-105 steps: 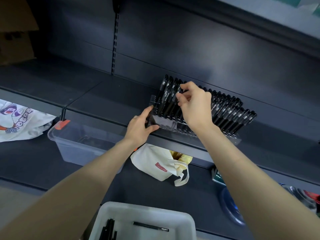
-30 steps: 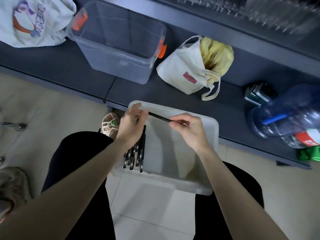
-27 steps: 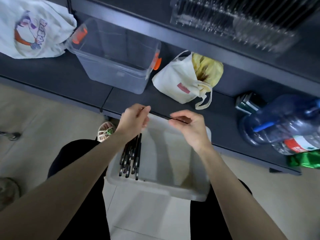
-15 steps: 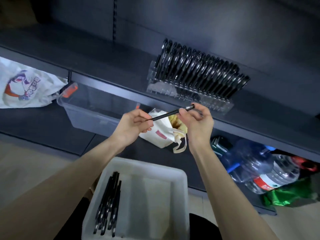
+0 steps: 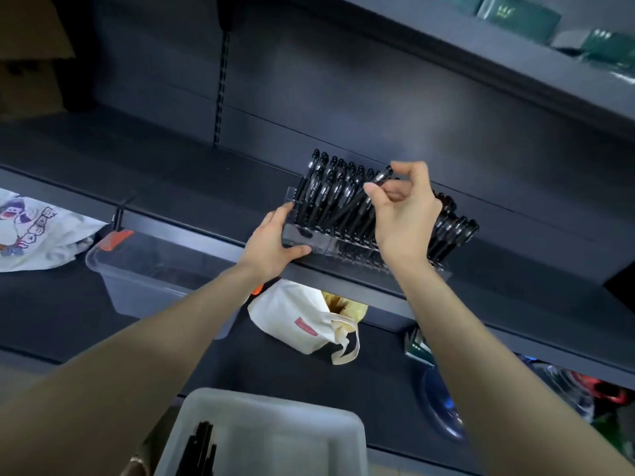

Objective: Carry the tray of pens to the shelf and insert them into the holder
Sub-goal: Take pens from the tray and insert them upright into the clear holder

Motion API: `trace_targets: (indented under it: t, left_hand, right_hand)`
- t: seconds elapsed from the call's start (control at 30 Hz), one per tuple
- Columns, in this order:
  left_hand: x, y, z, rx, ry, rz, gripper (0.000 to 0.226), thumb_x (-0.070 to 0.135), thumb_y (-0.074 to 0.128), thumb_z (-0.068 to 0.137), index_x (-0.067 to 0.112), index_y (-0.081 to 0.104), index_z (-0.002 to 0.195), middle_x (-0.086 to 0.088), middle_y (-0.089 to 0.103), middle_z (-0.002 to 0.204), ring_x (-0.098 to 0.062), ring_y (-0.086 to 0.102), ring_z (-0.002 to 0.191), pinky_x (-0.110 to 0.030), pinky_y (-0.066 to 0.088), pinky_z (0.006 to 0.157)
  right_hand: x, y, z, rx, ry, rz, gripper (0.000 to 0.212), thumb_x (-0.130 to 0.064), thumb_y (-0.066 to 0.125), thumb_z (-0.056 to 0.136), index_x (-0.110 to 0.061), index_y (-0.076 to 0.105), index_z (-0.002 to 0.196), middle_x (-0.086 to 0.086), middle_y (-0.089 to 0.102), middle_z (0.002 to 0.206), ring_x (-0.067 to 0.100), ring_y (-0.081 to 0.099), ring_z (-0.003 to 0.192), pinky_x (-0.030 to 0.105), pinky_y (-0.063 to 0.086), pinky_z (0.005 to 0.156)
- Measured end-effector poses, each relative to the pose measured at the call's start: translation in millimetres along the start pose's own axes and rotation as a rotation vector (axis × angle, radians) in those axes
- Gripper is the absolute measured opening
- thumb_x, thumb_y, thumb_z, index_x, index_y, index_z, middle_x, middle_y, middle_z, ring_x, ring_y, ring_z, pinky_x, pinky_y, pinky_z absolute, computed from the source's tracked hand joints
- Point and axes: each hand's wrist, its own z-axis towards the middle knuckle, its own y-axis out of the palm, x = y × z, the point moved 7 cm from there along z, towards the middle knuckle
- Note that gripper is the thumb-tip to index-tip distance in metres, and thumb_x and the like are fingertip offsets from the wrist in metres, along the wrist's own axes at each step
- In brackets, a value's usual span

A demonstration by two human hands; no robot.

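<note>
A clear plastic pen holder [image 5: 319,240] stands on the dark shelf [image 5: 192,187], filled with several upright black pens. My left hand [image 5: 275,242] grips the holder's left front corner, thumb along its front wall. My right hand [image 5: 405,211] pinches one black pen [image 5: 357,201] by its upper end and holds it slanted over the holder's middle rows, its lower end among the other pens. The white tray [image 5: 275,431] sits low at the bottom of the view, with several black pens [image 5: 201,448] lying along its left side.
On the lower shelf are a clear storage bin with orange latches [image 5: 151,273], a white tote bag [image 5: 305,321], a printed cloth bag [image 5: 31,231], small green boxes [image 5: 417,345] and a blue water bottle [image 5: 443,407]. An upper shelf [image 5: 481,63] overhangs the holder.
Both hands rose from in front of the lower shelf to the holder. My left hand let go of the pen and took the holder's corner; my right hand carried the pen into the rows.
</note>
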Motion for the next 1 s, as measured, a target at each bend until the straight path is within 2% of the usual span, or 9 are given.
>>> trace_targets:
  t: [0.1,0.2,0.27,0.37,0.47,0.6,0.7,0.87,1.0]
  left_hand:
    - [-10,1,6,-0.007,-0.005,0.0,0.08,0.03,0.074,0.079,0.03,0.029,0.145,-0.001,0.047,0.14,-0.021,0.046,0.127,-0.041,0.038,0.107]
    - [-17,1,7,0.027,-0.002,0.031,0.071,0.027,0.07,0.083,0.033,0.034,0.143,-0.001,0.056,0.132,-0.024,0.052,0.121,-0.04,0.041,0.103]
    - [-18,0,6,0.052,0.015,0.044,0.068,0.027,0.07,0.084,0.034,0.036,0.142,-0.002,0.062,0.124,-0.026,0.056,0.115,-0.039,0.043,0.1]
    - [-19,-1,7,0.069,0.03,0.062,0.067,0.03,0.07,0.083,0.035,0.037,0.141,-0.004,0.062,0.124,-0.029,0.056,0.115,-0.041,0.044,0.1]
    - [-19,-2,6,0.084,0.034,0.077,0.066,0.032,0.069,0.083,0.036,0.037,0.141,-0.004,0.062,0.125,-0.029,0.057,0.115,-0.04,0.044,0.1]
    - [-19,-1,6,0.088,0.031,0.07,0.066,0.032,0.069,0.083,0.037,0.038,0.14,-0.003,0.063,0.123,-0.028,0.057,0.114,-0.039,0.044,0.1]
    - [-19,-2,5,0.089,0.023,0.062,0.066,0.031,0.07,0.083,0.037,0.038,0.14,-0.005,0.063,0.123,-0.028,0.056,0.115,-0.039,0.044,0.1]
    - [-20,-1,6,0.083,0.015,0.059,0.067,0.031,0.07,0.083,0.037,0.037,0.14,-0.006,0.061,0.125,-0.028,0.056,0.117,-0.039,0.043,0.102]
    - [-19,-1,5,0.08,0.018,0.07,0.067,0.03,0.069,0.083,0.036,0.037,0.141,-0.005,0.063,0.124,-0.028,0.056,0.116,-0.04,0.043,0.101]
  right_hand:
    - [-1,10,2,-0.031,-0.027,-0.019,0.031,-0.016,0.07,0.083,-0.01,0.057,0.11,-0.013,0.054,0.073,-0.006,0.053,0.068,0.0,0.039,0.067]
    - [0,19,2,-0.062,-0.061,-0.066,0.031,-0.014,0.069,0.085,-0.009,0.057,0.112,-0.002,0.059,0.08,0.003,0.055,0.071,0.0,0.038,0.067]
    - [1,25,1,-0.084,-0.076,-0.11,0.029,-0.014,0.068,0.086,-0.009,0.057,0.113,0.001,0.061,0.082,0.012,0.057,0.074,0.009,0.042,0.071]
    - [5,34,1,-0.135,-0.084,-0.188,0.026,-0.016,0.065,0.088,-0.011,0.06,0.113,0.005,0.069,0.085,0.018,0.063,0.077,0.022,0.045,0.08]
    - [10,43,3,-0.202,-0.103,-0.296,0.025,-0.016,0.062,0.09,-0.011,0.062,0.115,0.008,0.072,0.089,0.022,0.064,0.081,0.013,0.034,0.077]
    - [9,48,11,-0.243,-0.096,-0.366,0.023,-0.016,0.062,0.09,-0.011,0.062,0.112,0.009,0.071,0.089,0.028,0.063,0.084,0.03,0.048,0.083]
    - [4,51,14,-0.286,-0.124,-0.387,0.022,-0.012,0.063,0.089,-0.009,0.062,0.111,0.012,0.07,0.089,0.03,0.063,0.085,0.037,0.05,0.083]
    - [3,57,21,-0.351,-0.113,-0.391,0.024,-0.005,0.061,0.088,-0.007,0.064,0.111,0.016,0.068,0.088,0.033,0.064,0.085,0.041,0.052,0.081]
    - [10,63,12,-0.394,-0.093,-0.395,0.028,0.001,0.055,0.089,-0.006,0.063,0.115,0.012,0.068,0.089,0.029,0.066,0.082,0.04,0.054,0.083]
